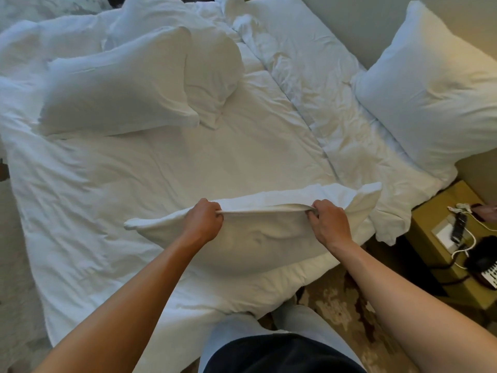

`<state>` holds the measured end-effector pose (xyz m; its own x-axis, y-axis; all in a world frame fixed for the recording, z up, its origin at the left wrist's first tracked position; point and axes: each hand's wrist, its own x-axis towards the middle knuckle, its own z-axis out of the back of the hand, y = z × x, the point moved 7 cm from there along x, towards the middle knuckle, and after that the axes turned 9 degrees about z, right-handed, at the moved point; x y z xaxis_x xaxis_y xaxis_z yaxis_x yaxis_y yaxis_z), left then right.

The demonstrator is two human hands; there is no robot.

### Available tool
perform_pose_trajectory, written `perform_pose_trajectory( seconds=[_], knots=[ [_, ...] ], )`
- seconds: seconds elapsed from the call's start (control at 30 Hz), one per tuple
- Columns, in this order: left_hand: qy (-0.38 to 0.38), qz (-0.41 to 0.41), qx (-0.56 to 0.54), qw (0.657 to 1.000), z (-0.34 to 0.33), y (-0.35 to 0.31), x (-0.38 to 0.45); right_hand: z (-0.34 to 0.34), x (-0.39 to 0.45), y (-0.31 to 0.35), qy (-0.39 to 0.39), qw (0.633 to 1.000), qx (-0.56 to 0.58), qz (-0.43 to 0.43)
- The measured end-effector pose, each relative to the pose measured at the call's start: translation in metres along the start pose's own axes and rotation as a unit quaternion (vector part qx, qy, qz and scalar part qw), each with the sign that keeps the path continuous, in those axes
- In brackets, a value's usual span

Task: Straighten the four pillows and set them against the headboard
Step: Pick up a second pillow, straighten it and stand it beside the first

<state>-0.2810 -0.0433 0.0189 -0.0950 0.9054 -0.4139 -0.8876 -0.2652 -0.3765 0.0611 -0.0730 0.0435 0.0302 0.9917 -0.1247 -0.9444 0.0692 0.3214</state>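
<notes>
While my left hand (205, 221) and right hand (326, 223) both grip the top edge of the pillow (258, 235), it hangs just in front of me over the near edge of the bed (107, 211), its long axis running left to right between my fists. The headboard (357, 25) lies away to my right, where one pillow already leans, so my right hand is the nearer and I judge the swing goes that way.

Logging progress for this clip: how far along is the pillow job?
Done: one pillow already leans upright against the headboard. In hand: left hand and right hand grip the top edge of a second pillow. Left: two pillows lying mid-bed.
</notes>
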Motion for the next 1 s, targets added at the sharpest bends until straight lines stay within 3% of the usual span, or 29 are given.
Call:
perform_pose_trajectory(
  seconds=[0.2, 0.43, 0.63, 0.8, 1.0],
  knots=[
    [-0.023, -0.007, -0.025, 0.999, 0.017, 0.007, 0.0, 0.01, 0.003, -0.001, -0.037, 0.997, 0.056, -0.033],
    [-0.013, -0.032, -0.048, 0.998, 0.021, 0.002, -0.009, 0.03, 0.008, 0.004, -0.055, 0.996, 0.076, -0.005],
    [-0.026, 0.0, -0.063, 0.998, 0.034, -0.022, -0.022, 0.053, 0.0, -0.007, -0.083, 0.991, 0.101, 0.014],
    [-0.074, -0.006, -0.063, 0.995, 0.053, -0.066, -0.038, 0.09, -0.009, -0.037, -0.104, 0.988, 0.11, 0.035],
    [-0.122, -0.068, -0.031, 0.99, 0.063, -0.18, -0.05, 0.163, -0.027, -0.117, -0.138, 0.98, 0.138, 0.028]
  ],
)
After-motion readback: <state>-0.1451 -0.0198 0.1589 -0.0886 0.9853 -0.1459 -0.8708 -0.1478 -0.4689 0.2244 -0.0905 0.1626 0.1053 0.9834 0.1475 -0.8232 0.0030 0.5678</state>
